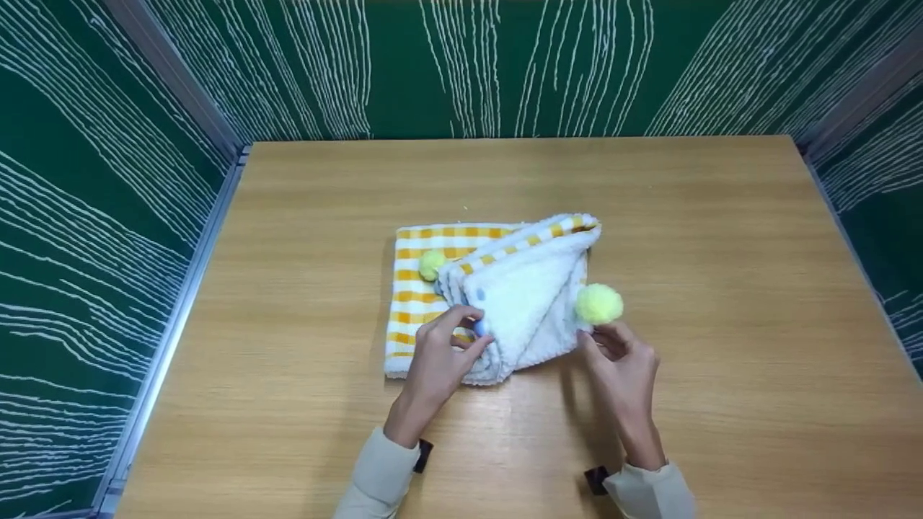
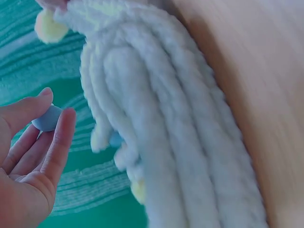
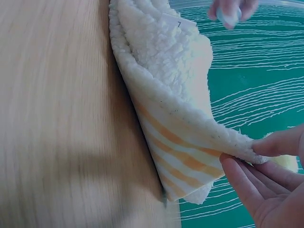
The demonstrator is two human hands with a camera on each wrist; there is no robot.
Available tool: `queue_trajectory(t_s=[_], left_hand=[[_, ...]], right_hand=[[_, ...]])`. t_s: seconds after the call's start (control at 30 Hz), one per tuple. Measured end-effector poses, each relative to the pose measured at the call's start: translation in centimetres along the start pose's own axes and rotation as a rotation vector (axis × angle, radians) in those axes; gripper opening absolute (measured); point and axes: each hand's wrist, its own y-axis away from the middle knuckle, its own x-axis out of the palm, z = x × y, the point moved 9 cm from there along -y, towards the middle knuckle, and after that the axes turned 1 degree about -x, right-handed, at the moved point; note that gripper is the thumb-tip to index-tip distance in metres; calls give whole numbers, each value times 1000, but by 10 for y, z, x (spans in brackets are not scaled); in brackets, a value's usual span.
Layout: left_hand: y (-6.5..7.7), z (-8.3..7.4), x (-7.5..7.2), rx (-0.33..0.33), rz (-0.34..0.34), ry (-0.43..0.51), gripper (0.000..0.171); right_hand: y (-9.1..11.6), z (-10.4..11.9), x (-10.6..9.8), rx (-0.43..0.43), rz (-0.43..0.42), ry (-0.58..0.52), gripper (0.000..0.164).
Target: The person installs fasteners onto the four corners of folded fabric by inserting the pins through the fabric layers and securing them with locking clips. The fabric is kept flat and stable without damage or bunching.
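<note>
A folded fleece blanket (image 1: 530, 288) lies on the table, yellow-and-white check on one side and fluffy white on the other. My left hand (image 1: 440, 353) pinches a small round blue ball (image 2: 47, 118) between thumb and fingers, above the blanket's near middle. A second blue spot (image 1: 481, 294) shows on the white fleece just beyond it. With thumb and fingers, my right hand (image 1: 624, 367) grips the blanket's right corner, raised off the table. A yellow-green pom-pom (image 1: 599, 304) stands at that corner. Another pom-pom (image 1: 432, 265) rests on the checked left part.
The wooden table (image 1: 303, 288) stretches around the blanket. Green panels (image 1: 396, 72) with white wavy lines stand behind it and at both sides. A small tag (image 3: 178, 22) marked 7 shows on the fleece in the right wrist view.
</note>
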Motion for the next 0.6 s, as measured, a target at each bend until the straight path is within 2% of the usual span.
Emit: queue_trajectory(t_s=[0.13,0.37,0.6], left_hand=[[-7,-6,16,9,44,7,26],[-16,-13,34,55,75,5,25],[-21,-14,48,44,112,10,24]], right_hand=[[0,0,-1,-4,-2,-3,16],[0,-1,-4,-5,-15,-13,13],[0,-2,-3,7,-6,-17,14]])
